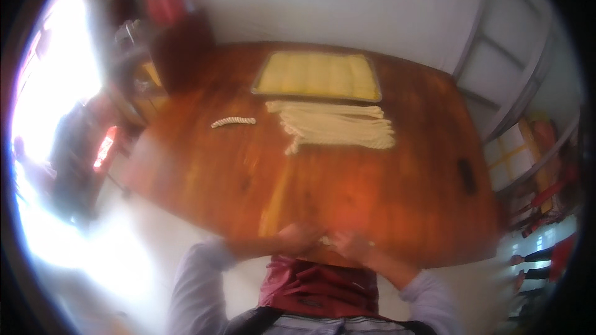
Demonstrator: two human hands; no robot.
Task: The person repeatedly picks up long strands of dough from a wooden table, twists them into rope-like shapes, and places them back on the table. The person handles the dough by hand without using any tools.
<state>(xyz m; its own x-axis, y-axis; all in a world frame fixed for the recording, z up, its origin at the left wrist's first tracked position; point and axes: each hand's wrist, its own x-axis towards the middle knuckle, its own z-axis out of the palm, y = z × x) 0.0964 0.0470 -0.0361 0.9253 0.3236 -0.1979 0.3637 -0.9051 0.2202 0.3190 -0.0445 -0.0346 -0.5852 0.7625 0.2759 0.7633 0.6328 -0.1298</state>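
Both my hands are at the near edge of a wooden table [326,186], close together and blurred. A small pale strand [324,240], seemingly dough, shows between them. My right hand [351,245] covers the strand's middle, and a bit of it shows beyond that hand. My left hand [299,238] is bent by the strand's other end; its fingertips are too blurred to tell their grip. Farther back lies a pile of pale twisted strands [340,128]. One short twisted strand [233,122] lies apart to its left.
Behind the pile is a shallow metal tray [316,97] with a yellow, ridged slab [319,74] in it. A dark object or mark [467,176] is near the table's right edge. A grey metal frame [521,65] leans at the right. A pale wall [344,4] rises behind.
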